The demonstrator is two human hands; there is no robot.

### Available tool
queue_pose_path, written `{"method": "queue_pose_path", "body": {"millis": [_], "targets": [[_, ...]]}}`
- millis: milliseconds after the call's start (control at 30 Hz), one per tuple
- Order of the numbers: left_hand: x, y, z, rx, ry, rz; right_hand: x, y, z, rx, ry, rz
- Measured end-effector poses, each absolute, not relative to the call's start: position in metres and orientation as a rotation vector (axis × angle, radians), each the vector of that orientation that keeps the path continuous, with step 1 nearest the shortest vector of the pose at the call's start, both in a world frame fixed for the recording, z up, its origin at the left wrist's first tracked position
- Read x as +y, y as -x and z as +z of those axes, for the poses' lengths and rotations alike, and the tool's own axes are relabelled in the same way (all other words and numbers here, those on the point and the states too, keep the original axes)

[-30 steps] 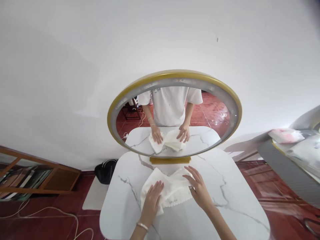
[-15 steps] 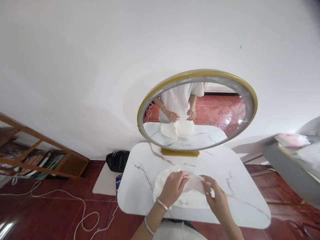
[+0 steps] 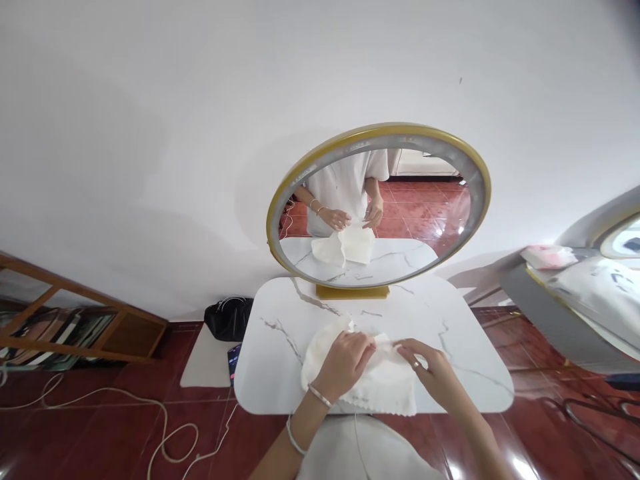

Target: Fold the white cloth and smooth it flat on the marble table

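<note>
A cream-white cloth (image 3: 387,395) with a wavy, zigzag edge lies partly folded on the white marbled table (image 3: 270,313). My left hand (image 3: 347,363), with bracelets at the wrist, is closed on the raised upper part of the cloth. Opposite it, my right hand (image 3: 425,365), with a ring on a finger, pinches the cloth between thumb and fingertips. A thin, lifted piece of it spans the gap between both hands. The fingertips are partly hidden. In the round gold-rimmed mirror (image 3: 377,128) both hands and the cloth show again as a reflection.
The mirror's gold base (image 3: 353,292) stands at the table's back, near the wall. Left of the table are a black bag (image 3: 229,319), a phone (image 3: 233,360), a loose cable (image 3: 163,427) and a wooden shelf (image 3: 133,333). At right stands another table (image 3: 530,310) with wrapped items.
The view has shifted a little. My right hand's fingers have drawn together at the cloth, and its lower zigzag edge now shows more fully. My left hand keeps its hold.
</note>
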State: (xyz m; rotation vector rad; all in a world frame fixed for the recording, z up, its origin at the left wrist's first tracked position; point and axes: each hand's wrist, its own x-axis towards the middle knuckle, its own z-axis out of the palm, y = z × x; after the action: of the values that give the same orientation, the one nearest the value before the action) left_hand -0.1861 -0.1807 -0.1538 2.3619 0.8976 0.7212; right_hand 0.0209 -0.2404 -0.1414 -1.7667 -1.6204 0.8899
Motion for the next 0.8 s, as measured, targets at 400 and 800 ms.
{"method": "queue_pose_path", "body": {"millis": [400, 800], "targets": [[-0.187, 0.224, -0.135, 1.000, -2.245, 0.431, -0.243, -0.022, -0.128, -1.452, 1.579, 0.868], [-0.188, 0.232, -0.124, 1.174, -2.287, 0.389, -0.248, -0.020, -0.121, -1.106, 1.405, 0.942]]}}
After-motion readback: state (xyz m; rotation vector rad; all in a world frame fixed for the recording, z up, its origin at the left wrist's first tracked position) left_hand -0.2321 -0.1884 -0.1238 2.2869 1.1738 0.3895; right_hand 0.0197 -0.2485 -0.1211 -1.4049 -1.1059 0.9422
